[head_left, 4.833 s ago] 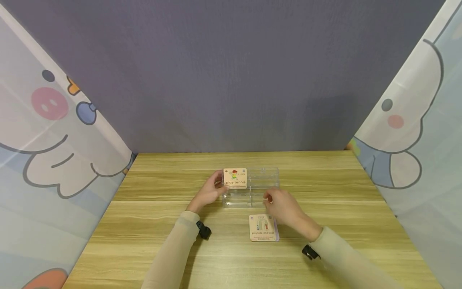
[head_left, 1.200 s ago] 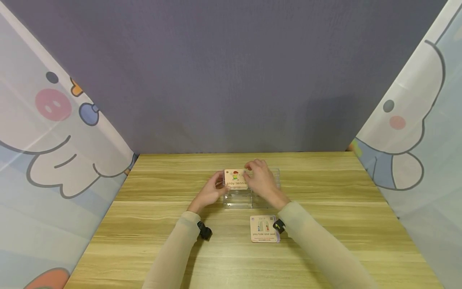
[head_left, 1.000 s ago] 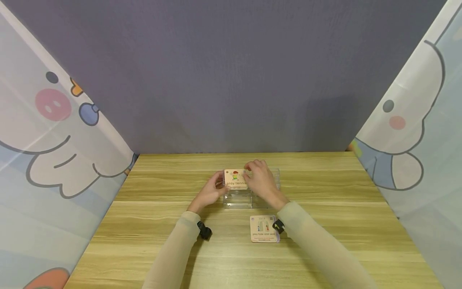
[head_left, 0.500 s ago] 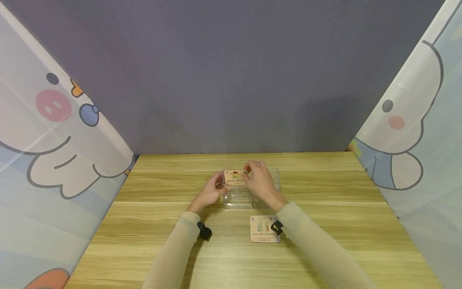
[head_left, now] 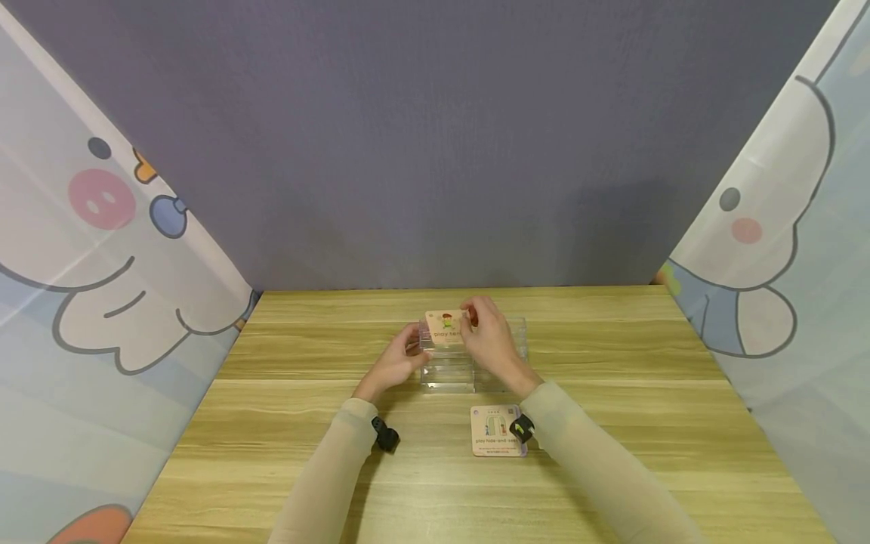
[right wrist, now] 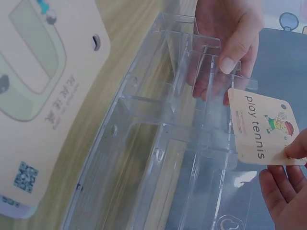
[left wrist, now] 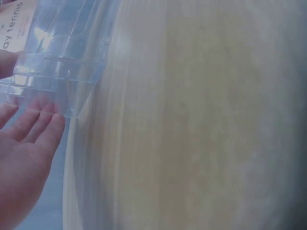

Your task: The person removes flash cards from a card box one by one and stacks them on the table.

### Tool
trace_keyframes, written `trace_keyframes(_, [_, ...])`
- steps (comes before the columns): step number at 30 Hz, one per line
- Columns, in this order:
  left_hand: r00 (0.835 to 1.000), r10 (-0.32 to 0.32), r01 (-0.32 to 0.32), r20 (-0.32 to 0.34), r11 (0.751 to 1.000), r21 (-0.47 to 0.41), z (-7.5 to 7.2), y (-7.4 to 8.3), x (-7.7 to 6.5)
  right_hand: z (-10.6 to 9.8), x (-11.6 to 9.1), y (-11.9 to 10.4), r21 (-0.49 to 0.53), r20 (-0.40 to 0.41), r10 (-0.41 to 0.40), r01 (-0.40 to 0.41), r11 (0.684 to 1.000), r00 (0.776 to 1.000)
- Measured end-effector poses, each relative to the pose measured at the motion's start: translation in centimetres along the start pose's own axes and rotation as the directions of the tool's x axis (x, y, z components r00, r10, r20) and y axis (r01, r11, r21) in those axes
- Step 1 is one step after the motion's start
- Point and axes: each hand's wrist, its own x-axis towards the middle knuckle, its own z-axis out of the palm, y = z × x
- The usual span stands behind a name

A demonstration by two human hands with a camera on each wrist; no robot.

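A clear plastic tiered card stand (head_left: 447, 375) stands on the table, two columns wide. My left hand (head_left: 394, 364) grips its left side, thumb on the front and fingers spread behind, as the left wrist view shows on the see-through stand (left wrist: 62, 62). My right hand (head_left: 491, 336) pinches a "play tennis" card (head_left: 443, 326) by its right edge, thumb on the printed face. In the right wrist view that card (right wrist: 259, 129) is over the stand's rear tier, its lower edge right at the tier's wall. The tiers before it hold no cards.
In front of the stand lies a small stack of cards (head_left: 493, 432), "play hide-and-seek" on top and a purple edge below. My right wrist's camera (head_left: 522, 428) hangs over its corner. A grey panel (head_left: 448, 151) rises behind the wooden table (head_left: 578, 483).
My right hand, earlier holding nothing near the stand's lower right, has moved up-left to the "play tennis" card. The card has tilted back, then risen and shifted slightly right. My left hand stays.
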Motion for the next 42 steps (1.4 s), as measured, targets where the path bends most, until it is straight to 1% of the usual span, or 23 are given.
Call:
trace_keyframes(5, [1.000,-0.015,0.015,0.008,1.000,0.001,0.1,2.3,-0.8,-0.3,0.0,-0.2,0.023,0.010,0.003,-0.003,1.000,1.000])
trace_keyframes(7, [1.000,-0.005,0.005,0.007,1.000,-0.010,0.2,3.1,-1.2,-0.4,0.1,-0.1,0.021,0.016,0.001,-0.002,1.000,1.000])
trace_keyframes(11, [1.000,0.002,-0.002,0.017,1.000,-0.013,0.2,3.0,-1.2,-0.5,0.0,-0.1,0.018,0.036,-0.002,0.001,1.000,0.999])
trace_keyframes(16, [0.999,-0.005,0.005,0.039,1.000,0.000,-0.1,3.0,-1.2,-0.8,-0.2,-0.1,0.052,0.065,0.044,-0.047,0.998,0.997])
trace_keyframes(19, [0.999,-0.012,0.011,0.039,1.000,0.017,-0.1,1.9,-0.7,-1.1,-0.2,0.0,0.092,0.079,0.077,-0.084,0.992,0.994])
trace_keyframes(23, [1.000,-0.001,0.001,0.009,1.000,0.027,0.2,0.1,-0.1,-1.4,-0.2,-0.1,0.174,0.104,0.115,-0.132,0.976,0.988])
trace_keyframes(25, [1.000,0.009,-0.009,-0.004,1.000,0.023,0.2,-0.3,-0.1,-1.6,-0.2,-0.2,0.210,0.112,0.129,-0.150,0.966,0.985])
trace_keyframes(28, [1.000,0.021,-0.020,-0.012,1.000,0.013,0.2,-0.5,0.0,-1.9,-0.2,-0.2,0.251,0.118,0.147,-0.173,0.952,0.982])
trace_keyframes(32, [0.999,0.030,-0.030,-0.014,1.000,0.007,0.1,-0.5,-0.1,-2.3,-0.4,-0.2,0.281,0.121,0.158,-0.187,0.941,0.980])
trace_keyframes(42, [1.000,0.021,-0.020,-0.024,0.999,0.032,0.1,-0.2,-0.2,-3.5,-0.6,-1.0,0.313,0.130,0.166,-0.199,0.929,0.978])
